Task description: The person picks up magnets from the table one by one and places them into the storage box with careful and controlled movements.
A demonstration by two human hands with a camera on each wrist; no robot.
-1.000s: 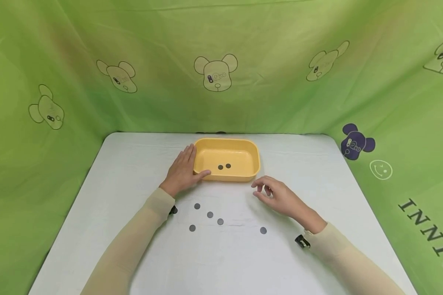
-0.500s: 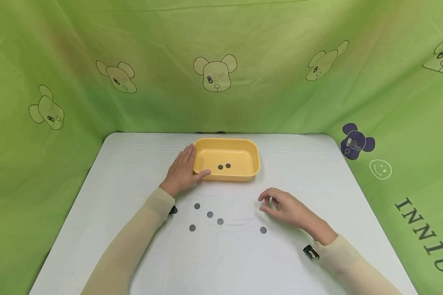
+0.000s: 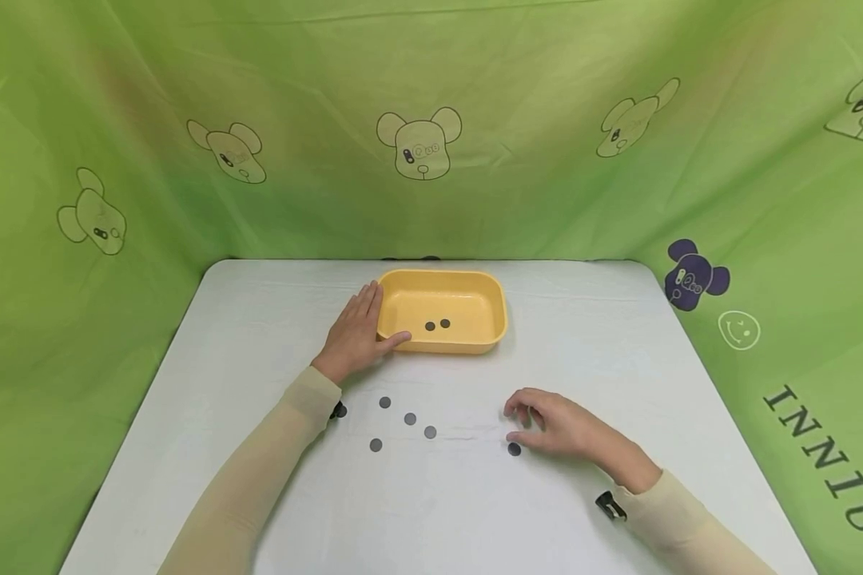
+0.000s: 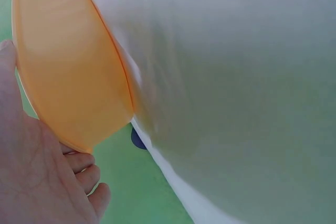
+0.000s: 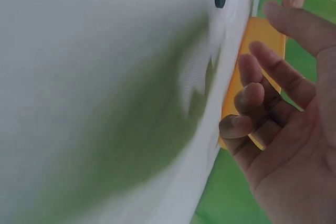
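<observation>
**A:** I start at the right hand (image 3: 561,425). It hangs just above the table with its fingers loosely curled, and they close on nothing; the wrist view shows the palm bare. The fingertips sit right beside the lone dark disc (image 3: 514,450), which lies flat on the white table (image 3: 259,335), apart from the others.

**B:** And the left hand (image 3: 355,335)?

**A:** It lies flat against the left end of the yellow tray (image 3: 475,339), fingers straight along the wall, thumb at the near corner. I judge that it braces the tray so it cannot slide (the wrist view confirms palm against plastic). It grips nothing.

**B:** What is further out?

**A:** 2 discs in the tray (image 3: 437,324) lie side by side on its floor. 4 loose discs (image 3: 410,418) are scattered on the table between the forearms, and a 5th dark one (image 3: 339,410) shows partly beside the left sleeve. Green printed cloth (image 3: 431,144) hangs all round.
</observation>
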